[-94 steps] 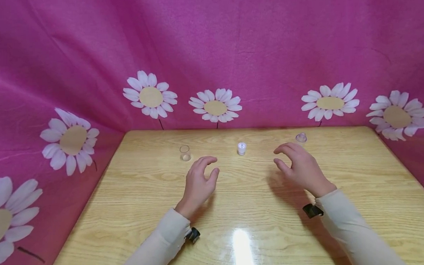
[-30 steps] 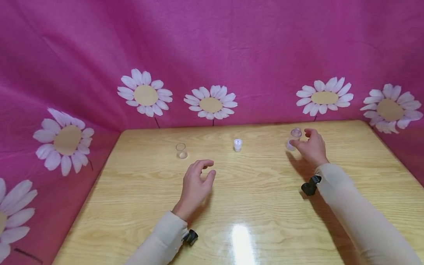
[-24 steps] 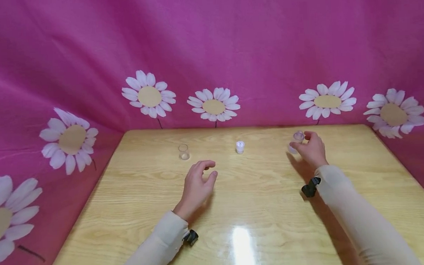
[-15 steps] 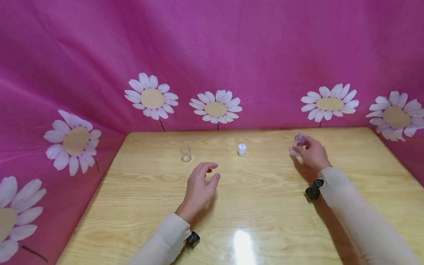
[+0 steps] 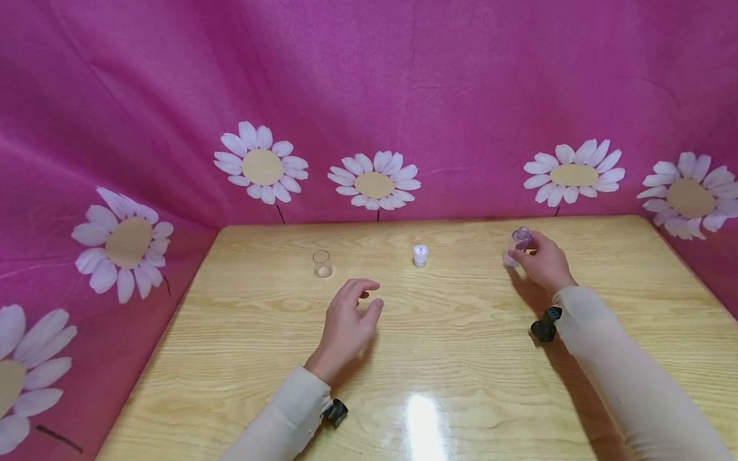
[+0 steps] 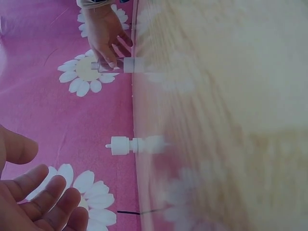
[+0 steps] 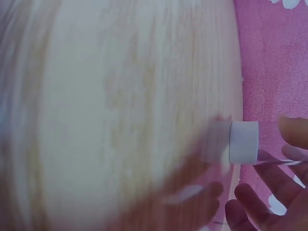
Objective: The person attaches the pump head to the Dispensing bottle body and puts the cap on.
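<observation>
At the back right of the table stands a clear, purple-tinted bottle-like container (image 5: 520,236) with a white base. My right hand (image 5: 546,261) pinches its clear upper part between thumb and fingers. In the right wrist view the white base (image 7: 244,143) meets its own reflection, so it rests upright on the tabletop. My left hand (image 5: 348,326) hovers over the table with relaxed, parted fingers and nothing in them. Just beyond it is a small clear cup (image 5: 323,266). A small white fitting (image 5: 421,255) with a narrow neck, seen sideways in the left wrist view, stands between the hands.
The pale wood-grain table (image 5: 446,336) ends at a pink cloth (image 5: 461,85) printed with large daisies, which hangs along the back and sides. Black wrist cameras, such as the one at the right cuff (image 5: 544,327), hang below the sleeves.
My right hand has moved right and away from me to the clear container and now pinches its upper part. The left hand, cup and white fitting stay about where they were.
</observation>
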Demonstrator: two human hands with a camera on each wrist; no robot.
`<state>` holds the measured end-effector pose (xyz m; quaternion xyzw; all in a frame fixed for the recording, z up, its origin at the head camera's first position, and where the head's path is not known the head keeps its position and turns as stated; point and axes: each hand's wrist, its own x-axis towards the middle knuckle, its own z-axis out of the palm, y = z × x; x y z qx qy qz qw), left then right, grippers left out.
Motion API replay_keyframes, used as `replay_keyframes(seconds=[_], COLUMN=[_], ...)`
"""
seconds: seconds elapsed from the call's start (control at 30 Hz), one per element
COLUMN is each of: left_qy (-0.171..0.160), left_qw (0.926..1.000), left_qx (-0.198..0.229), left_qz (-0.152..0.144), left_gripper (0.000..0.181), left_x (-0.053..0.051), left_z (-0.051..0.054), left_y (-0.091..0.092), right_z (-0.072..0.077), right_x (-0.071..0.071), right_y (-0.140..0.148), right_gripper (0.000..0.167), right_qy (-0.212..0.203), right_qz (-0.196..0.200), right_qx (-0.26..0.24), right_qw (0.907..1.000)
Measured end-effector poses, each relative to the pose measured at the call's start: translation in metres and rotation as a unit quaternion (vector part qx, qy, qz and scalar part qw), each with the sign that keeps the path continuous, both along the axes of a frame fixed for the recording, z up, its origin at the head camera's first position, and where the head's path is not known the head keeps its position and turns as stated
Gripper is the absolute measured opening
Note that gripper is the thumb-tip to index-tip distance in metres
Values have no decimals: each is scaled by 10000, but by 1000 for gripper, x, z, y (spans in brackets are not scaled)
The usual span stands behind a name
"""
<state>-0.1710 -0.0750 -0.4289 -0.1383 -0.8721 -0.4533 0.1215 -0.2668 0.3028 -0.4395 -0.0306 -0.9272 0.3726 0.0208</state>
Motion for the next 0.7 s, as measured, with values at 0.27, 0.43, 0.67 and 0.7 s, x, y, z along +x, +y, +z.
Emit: replay_keyframes(seconds=[0.27, 0.43, 0.67, 0.7], left_qy=[20, 122, 27, 19], left_qw=[10000, 9999, 10000, 10000], left_qx=[5, -2, -69, -96], left_qz=[-51, -24, -23, -14], left_gripper=[22, 22, 22, 22], left_x=[2, 3, 3, 3], left_z=[3, 3, 3, 3], left_y=[-4, -8, -10, -11], right_z=[-2, -2, 1, 2], right_x=[0, 2, 8, 10], right_y=[-2, -4, -9, -10], right_gripper=[51, 50, 55, 55], right_qy=[-55, -2, 74, 100], right_qz=[4, -113, 43, 73], right_qx=[-37, -189, -105, -82], right_qw=[10000, 9998, 9999, 9999])
